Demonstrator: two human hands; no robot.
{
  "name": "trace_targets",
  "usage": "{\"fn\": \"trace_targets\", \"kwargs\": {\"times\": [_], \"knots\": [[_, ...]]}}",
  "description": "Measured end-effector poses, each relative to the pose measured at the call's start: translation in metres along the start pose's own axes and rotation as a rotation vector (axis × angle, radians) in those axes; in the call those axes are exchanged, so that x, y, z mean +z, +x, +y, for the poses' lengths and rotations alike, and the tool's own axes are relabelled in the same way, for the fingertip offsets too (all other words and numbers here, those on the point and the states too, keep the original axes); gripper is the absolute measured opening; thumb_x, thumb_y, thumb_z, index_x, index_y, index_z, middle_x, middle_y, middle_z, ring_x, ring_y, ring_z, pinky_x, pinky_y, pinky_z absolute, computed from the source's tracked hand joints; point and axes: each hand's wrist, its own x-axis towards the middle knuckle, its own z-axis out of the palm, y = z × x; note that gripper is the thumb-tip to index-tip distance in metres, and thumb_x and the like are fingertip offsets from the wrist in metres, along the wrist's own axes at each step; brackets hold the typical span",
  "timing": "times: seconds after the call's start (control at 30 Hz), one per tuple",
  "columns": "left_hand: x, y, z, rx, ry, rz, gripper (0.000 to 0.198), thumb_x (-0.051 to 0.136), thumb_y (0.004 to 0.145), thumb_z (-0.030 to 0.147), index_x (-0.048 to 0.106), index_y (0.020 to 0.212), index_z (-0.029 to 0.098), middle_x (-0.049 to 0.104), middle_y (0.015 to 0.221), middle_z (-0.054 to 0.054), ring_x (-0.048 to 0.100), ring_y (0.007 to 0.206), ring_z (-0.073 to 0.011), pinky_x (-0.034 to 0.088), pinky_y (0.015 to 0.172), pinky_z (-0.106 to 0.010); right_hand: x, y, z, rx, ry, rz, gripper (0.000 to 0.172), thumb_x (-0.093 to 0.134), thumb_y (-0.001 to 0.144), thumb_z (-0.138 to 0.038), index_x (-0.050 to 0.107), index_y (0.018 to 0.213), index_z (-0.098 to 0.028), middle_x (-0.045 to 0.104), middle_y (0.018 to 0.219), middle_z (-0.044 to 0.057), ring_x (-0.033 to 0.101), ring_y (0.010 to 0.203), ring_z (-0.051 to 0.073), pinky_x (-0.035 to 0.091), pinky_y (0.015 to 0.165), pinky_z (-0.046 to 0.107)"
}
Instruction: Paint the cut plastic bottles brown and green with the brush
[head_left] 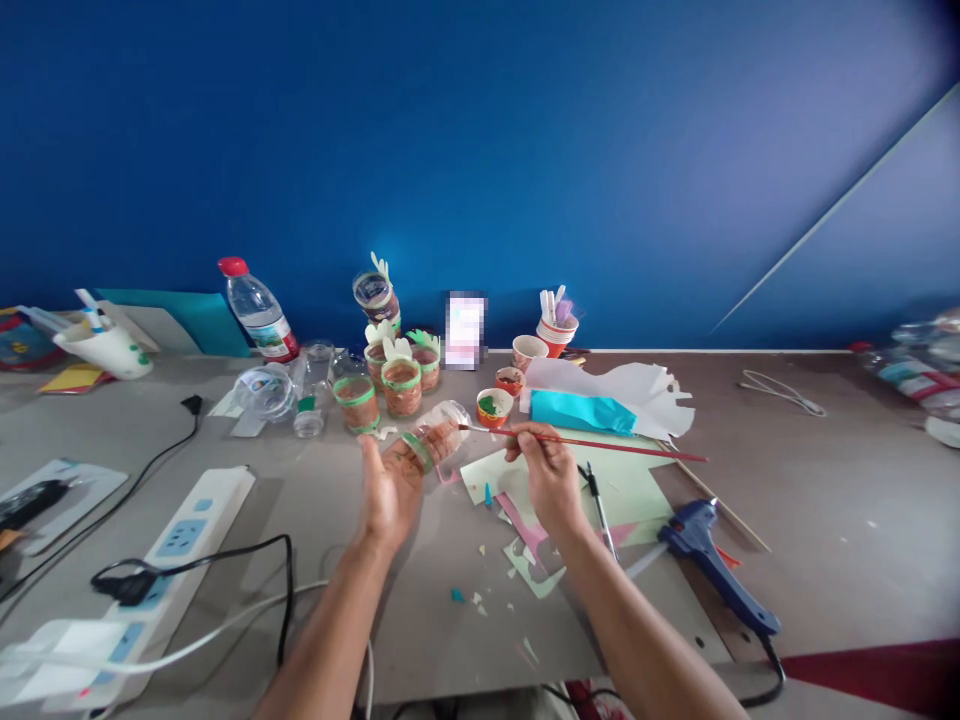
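My left hand (394, 490) holds a clear plastic cup (442, 432) tipped on its side, its base resting on the palm; my fingers are partly hidden behind it. Brown paint coats part of its wall, and a green band runs round the end by my palm. Between the fingers of my right hand (546, 465) is a thin red paintbrush (600, 442), its bristle tip against the cup's painted side. Just beyond stand a paper cup of green paint (494, 406) and a smaller cup of brown paint (509, 381). Several brown-painted cups (402, 388) with green bands stand behind my left hand.
A blue glue gun (697, 550) and a pen (600, 510) lie by my right forearm, near paper scraps (532, 570). At left are a power strip (176, 560) with cables, clear plastic cups (264, 392) and a water bottle (259, 315). A phone (465, 330) leans against the wall.
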Motion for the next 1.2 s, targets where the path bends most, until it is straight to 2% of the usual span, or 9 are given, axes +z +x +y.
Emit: {"fn": "trace_targets", "kwargs": {"times": [0.17,0.3,0.4,0.57,0.7,0.83,0.97,1.1,1.2], "knots": [[0.0007,0.0002,0.0019,-0.021,-0.016,-0.006,0.082,0.015,0.092,0.067,0.072,0.088,0.009,0.074,0.082,-0.016,0.069,0.095,-0.0266,0.050,0.094,-0.044,-0.0022,0.0012,0.0018,0.059,0.084,-0.057,0.017,0.059,0.086,-0.034,0.065,0.085,-0.019,0.063,0.067,0.001,0.059,0.061,0.015,0.045,0.064,0.030],[-0.0015,0.0015,0.0035,-0.030,-0.037,0.008,0.083,0.013,0.092,0.066,0.072,0.087,0.008,0.074,0.084,-0.016,0.070,0.091,-0.0250,0.050,0.094,-0.042,-0.0023,0.0018,0.0007,0.046,0.086,0.005,0.016,0.061,0.084,-0.034,0.066,0.085,-0.019,0.064,0.069,0.001,0.058,0.061,0.014,0.045,0.063,0.029],[-0.0025,0.0016,0.0047,-0.037,-0.034,-0.002,0.083,0.012,0.093,0.065,0.072,0.086,0.007,0.074,0.083,-0.016,0.070,0.088,-0.0233,0.050,0.092,-0.039,-0.0023,0.0021,-0.0002,0.086,0.147,-0.060,0.017,0.062,0.084,-0.036,0.065,0.084,-0.019,0.064,0.066,0.001,0.058,0.060,0.014,0.046,0.062,0.029],[-0.0040,0.0014,0.0046,-0.049,-0.061,0.014,0.081,0.015,0.093,0.065,0.071,0.087,0.007,0.073,0.085,-0.016,0.069,0.083,-0.0204,0.052,0.087,-0.034,-0.0034,0.0026,0.0003,0.053,0.137,0.030,0.015,0.062,0.084,-0.034,0.065,0.085,-0.019,0.064,0.070,0.000,0.057,0.060,0.013,0.045,0.063,0.029],[-0.0063,0.0024,0.0039,-0.059,-0.072,0.016,0.076,0.027,0.089,0.070,0.071,0.090,0.008,0.074,0.084,-0.015,0.069,0.084,-0.0225,0.052,0.089,-0.038,-0.0029,0.0019,0.0019,0.084,0.185,-0.070,0.015,0.061,0.085,-0.034,0.065,0.085,-0.019,0.063,0.066,0.000,0.057,0.059,0.013,0.045,0.062,0.028],[-0.0059,0.0020,0.0058,-0.080,-0.081,0.014,0.077,0.021,0.091,0.069,0.071,0.092,0.009,0.074,0.088,-0.015,0.070,0.089,-0.0237,0.051,0.091,-0.040,-0.0031,0.0024,0.0017,0.080,0.112,0.011,0.015,0.062,0.084,-0.033,0.065,0.083,-0.019,0.064,0.068,0.000,0.057,0.060,0.013,0.045,0.062,0.028],[-0.0054,0.0013,0.0081,-0.094,-0.073,-0.032,0.085,0.015,0.091,0.068,0.071,0.091,0.005,0.074,0.088,-0.018,0.070,0.088,-0.0247,0.052,0.091,-0.040,-0.0037,0.0028,0.0009,0.098,0.134,-0.080,0.016,0.060,0.085,-0.035,0.065,0.084,-0.019,0.064,0.067,0.001,0.058,0.059,0.014,0.045,0.061,0.029],[-0.0064,0.0012,0.0087,-0.102,-0.078,-0.046,0.087,0.015,0.091,0.067,0.070,0.096,0.001,0.073,0.095,-0.022,0.070,0.092,-0.0251,0.051,0.093,-0.037,-0.0055,0.0038,0.0002,0.047,0.047,-0.003,0.016,0.061,0.084,-0.034,0.065,0.083,-0.019,0.063,0.067,0.001,0.058,0.060,0.014,0.046,0.062,0.029],[-0.0064,0.0005,0.0088,-0.110,-0.075,-0.069,0.085,0.017,0.092,0.067,0.068,0.102,0.000,0.073,0.099,-0.022,0.070,0.096,-0.0263,0.050,0.096,-0.038,-0.0066,0.0041,0.0000,0.064,0.133,-0.062,0.017,0.060,0.085,-0.036,0.065,0.084,-0.019,0.064,0.068,0.001,0.058,0.060,0.014,0.046,0.061,0.029]]}}
